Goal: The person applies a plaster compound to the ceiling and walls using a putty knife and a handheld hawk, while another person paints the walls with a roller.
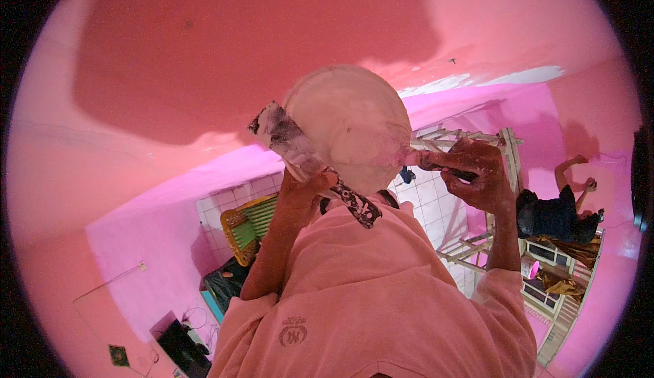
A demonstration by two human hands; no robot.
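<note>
My left hand [305, 191] is closed around a wide-bladed putty knife [289, 133] with a black-and-white patterned handle. Its blade is smeared with pale filler and overlaps the left side of a round, pale bucket [361, 92] in front of my chest. Across from it, the fingers of my right hand [480, 174] are curled around the dark handle of a smaller scraper [436, 163]. The tip of that scraper reaches the bucket's right side, by a pinkish smear. What supports the bucket is hidden.
A wooden scaffold [511, 156] stands to my right above the tiled floor [443, 208]. Beyond it is another person in dark clothes [548, 213]. A yellow-and-green chair [252, 227] sits below on the left. Pink wall surface [259, 30] fills the upper view, with white patches.
</note>
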